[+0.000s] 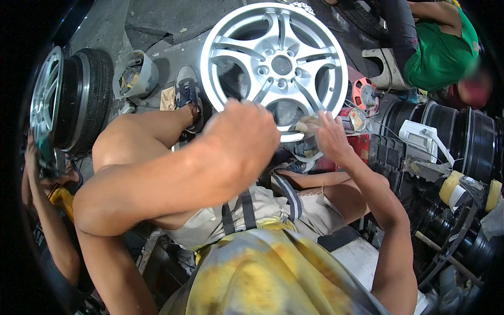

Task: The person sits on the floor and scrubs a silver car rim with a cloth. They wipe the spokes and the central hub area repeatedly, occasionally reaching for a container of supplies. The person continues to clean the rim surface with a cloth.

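A silver alloy wheel rim (282, 44) with paired spokes stands tilted in front of my knees, its face toward me. Over its near left edge is my left hand (242, 140), closed in a fist and smeared by motion; whatever it holds is hidden beneath it. My right hand (333, 137) grips the rim's near right edge, with its fingers over the lip. Beside those fingers a beige, cloth-like piece (308, 125) lies against the rim; I cannot make out exactly what it is.
At left a grey bucket (137, 79) stands near a tyre (94, 92) and another silver rim (46, 100), which a person's hand touches. To the right are an orange reel (364, 94), a white box-like device (418, 140) and dark rims (441, 126). A person in green (438, 58) sits far right.
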